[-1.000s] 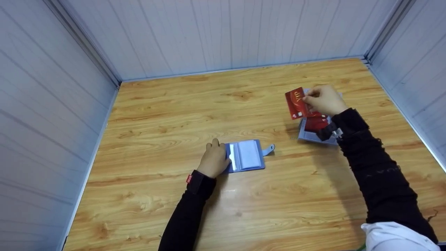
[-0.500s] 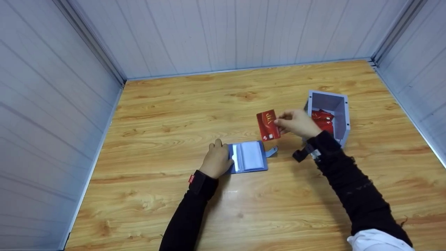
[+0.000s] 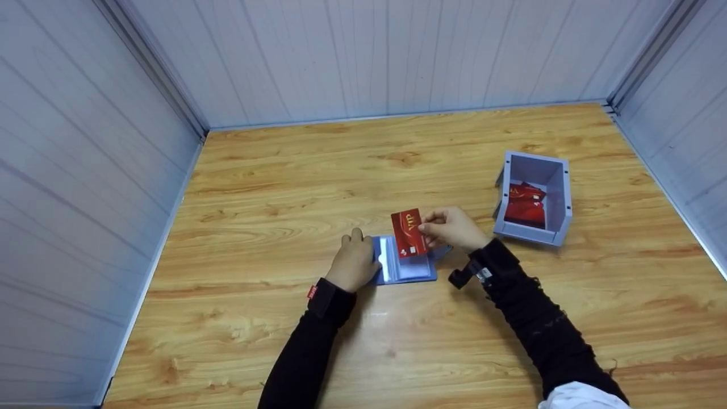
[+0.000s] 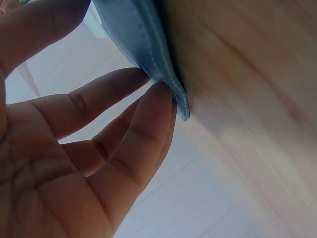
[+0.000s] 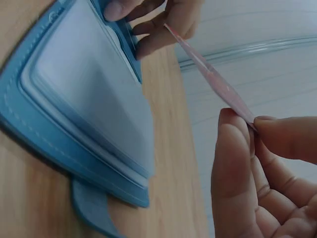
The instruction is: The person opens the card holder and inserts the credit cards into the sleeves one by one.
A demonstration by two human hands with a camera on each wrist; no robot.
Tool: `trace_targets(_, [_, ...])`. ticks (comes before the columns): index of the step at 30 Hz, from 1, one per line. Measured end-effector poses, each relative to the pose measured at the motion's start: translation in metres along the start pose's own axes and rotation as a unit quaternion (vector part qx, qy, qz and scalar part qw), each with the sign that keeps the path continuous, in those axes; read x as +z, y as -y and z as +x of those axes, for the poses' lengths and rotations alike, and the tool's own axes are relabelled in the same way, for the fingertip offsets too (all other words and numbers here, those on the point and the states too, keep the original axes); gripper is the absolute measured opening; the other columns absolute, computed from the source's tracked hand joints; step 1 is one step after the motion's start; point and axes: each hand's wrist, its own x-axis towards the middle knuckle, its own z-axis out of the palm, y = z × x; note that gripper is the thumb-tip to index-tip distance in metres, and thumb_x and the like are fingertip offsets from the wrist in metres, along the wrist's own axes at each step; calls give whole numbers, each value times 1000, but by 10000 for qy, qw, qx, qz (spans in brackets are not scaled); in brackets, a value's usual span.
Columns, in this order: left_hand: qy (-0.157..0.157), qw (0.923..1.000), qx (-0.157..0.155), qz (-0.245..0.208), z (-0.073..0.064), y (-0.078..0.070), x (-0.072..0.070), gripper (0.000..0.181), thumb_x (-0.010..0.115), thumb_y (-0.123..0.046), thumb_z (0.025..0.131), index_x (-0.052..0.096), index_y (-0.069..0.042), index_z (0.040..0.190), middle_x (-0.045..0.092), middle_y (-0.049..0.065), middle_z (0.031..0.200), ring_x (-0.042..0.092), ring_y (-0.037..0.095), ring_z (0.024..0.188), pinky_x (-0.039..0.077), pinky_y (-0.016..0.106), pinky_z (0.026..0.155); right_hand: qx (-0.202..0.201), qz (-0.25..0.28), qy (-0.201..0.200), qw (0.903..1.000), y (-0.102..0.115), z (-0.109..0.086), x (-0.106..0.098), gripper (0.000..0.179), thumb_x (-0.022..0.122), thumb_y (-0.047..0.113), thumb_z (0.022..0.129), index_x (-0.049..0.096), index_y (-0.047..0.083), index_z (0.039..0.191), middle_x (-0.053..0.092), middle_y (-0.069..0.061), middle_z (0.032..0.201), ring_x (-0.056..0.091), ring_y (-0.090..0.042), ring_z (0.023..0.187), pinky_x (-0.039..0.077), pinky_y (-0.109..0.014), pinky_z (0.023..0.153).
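A blue card holder (image 3: 416, 271) lies spread on the wooden table, its clear sleeves (image 5: 94, 94) facing up and its snap strap (image 5: 94, 206) sticking out at the right. At its left edge, my left hand (image 3: 351, 262) holds the cover, thumb on top and fingertips (image 4: 156, 99) at the stitched rim. Between thumb and fingers, my right hand (image 3: 451, 230) pinches a red VIP card (image 3: 405, 234) by its right side. The card hangs tilted over the sleeves and overlaps them in the head view; from the right wrist it shows nearly edge-on, apart from them.
A grey plastic bin (image 3: 525, 233) with several red cards (image 3: 523, 211) inside stands to the right, behind my right forearm. Pale panel walls (image 3: 363, 62) close off the table at the back and both sides.
My right hand has carried the red card from above the bin, leftward and nearer, to over the card holder. The left hand keeps its hold at the card holder's left edge.
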Motion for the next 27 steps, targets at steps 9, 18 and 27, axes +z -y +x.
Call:
trace_targets(9, [-97, 9998, 114, 91, 0, 1, 1, 35, 75, -17, 79, 62, 10, 98, 52, 22, 103, 49, 36, 87, 48, 45, 77, -89, -193, 43, 9998, -8, 0, 9, 16, 63, 7, 93, 62, -5, 102, 65, 4, 76, 63, -8, 64, 57, -25, 65])
trace_targets(18, [84, 9998, -105, -125, 2, 2, -1, 33, 70, -19, 86, 62, 10, 102, 54, 23, 107, 52, 36, 93, 49, 46, 83, -17, -138, 68, 9999, -16, 0, 14, 9, 63, 6, 92, 62, -1, 98, 66, 3, 76, 63, -8, 66, 57, -23, 66])
trace_targets(27, [-119, 9796, -70, -2003, 8, -9, -4, 29, 55, -17, 98, 64, 1, 119, 69, 15, 104, 65, 26, 96, 52, 42, 88, -43, 174, 210, 9996, -21, 1, 18, 7, 62, 4, 93, 60, -2, 95, 65, 4, 74, 64, -8, 65, 57, -22, 64])
